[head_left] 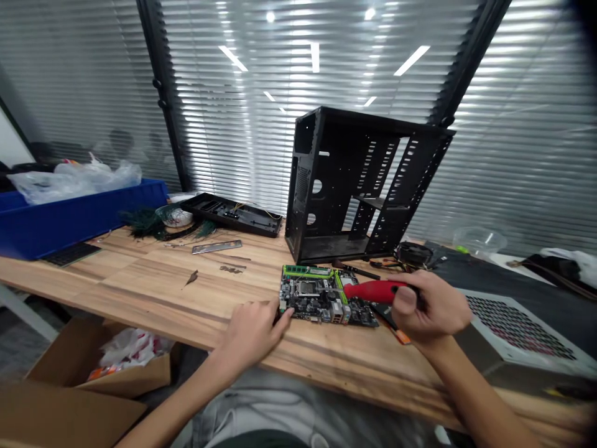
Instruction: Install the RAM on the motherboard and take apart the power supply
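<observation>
A computer motherboard (321, 305) lies flat on the wooden table, with a green memory stick (308, 270) along its far edge and a metal CPU socket (306, 287) near its middle. My left hand (254, 330) rests at the board's left near corner, thumb and fingers apart and touching its edge. In my right hand (431, 308) is a red-handled screwdriver (375, 290), fingers wrapped round the handle. Its shaft points left over the board toward the CPU socket; whether the tip touches anything I cannot tell.
Behind the board stands an open black computer case (359, 186). A power supply (517, 330) sits at the right. To the left are a metal I/O plate (217, 247), a black panel (233, 214) and a blue bin (84, 214). A cardboard box (135, 373) is below.
</observation>
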Demonstrator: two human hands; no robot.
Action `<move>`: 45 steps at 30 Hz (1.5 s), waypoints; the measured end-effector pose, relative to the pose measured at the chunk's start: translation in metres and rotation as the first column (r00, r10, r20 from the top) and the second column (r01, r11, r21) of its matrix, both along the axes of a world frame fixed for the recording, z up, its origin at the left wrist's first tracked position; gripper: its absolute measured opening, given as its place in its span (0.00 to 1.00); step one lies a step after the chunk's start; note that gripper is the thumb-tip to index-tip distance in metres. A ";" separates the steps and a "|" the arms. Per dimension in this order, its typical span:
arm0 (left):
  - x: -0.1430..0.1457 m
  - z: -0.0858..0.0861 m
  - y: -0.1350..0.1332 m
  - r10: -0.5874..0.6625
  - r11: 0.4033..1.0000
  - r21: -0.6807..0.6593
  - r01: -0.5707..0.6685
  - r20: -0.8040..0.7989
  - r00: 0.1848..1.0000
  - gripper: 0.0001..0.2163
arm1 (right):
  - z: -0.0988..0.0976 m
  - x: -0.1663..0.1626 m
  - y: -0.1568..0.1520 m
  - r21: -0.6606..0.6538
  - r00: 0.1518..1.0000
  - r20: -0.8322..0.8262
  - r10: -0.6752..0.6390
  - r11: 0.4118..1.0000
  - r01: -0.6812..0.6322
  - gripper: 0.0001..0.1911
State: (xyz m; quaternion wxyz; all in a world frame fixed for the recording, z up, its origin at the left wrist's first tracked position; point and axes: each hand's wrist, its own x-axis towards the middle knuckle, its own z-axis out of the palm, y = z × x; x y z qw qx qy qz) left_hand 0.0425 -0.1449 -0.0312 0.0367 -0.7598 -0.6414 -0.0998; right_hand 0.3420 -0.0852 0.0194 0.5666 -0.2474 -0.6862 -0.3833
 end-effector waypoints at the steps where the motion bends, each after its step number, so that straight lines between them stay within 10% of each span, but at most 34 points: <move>1: 0.000 0.000 0.000 -0.002 1.000 0.004 0.002 -0.003 1.000 0.23 | -0.002 0.003 0.001 0.019 0.999 -0.041 -0.021 1.000 0.022 0.10; 9: -0.001 -0.002 -0.006 0.044 0.991 0.124 -0.054 0.081 0.996 0.25 | -0.002 0.001 0.005 -0.036 1.000 0.028 -0.008 0.999 0.009 0.09; 13: -0.001 0.006 -0.007 -0.161 0.941 0.319 0.109 0.144 0.976 0.20 | -0.001 -0.001 0.005 -0.090 0.999 0.042 -0.024 0.996 0.028 0.12; 21: 0.022 0.025 0.038 -0.325 0.917 0.228 0.326 -0.041 0.945 0.20 | 0.012 0.021 0.013 -0.059 0.920 -0.328 -0.214 0.977 0.206 0.15; 35: 0.040 0.068 0.091 -0.408 0.788 0.362 0.498 -0.298 0.863 0.15 | 0.022 0.036 0.020 -0.207 0.873 -0.341 -0.350 0.933 0.294 0.17; 45: 0.032 0.059 0.106 -0.747 0.652 -0.087 0.753 -0.245 0.618 0.16 | 0.022 0.035 0.022 -0.265 0.887 -0.330 -0.323 0.933 0.242 0.16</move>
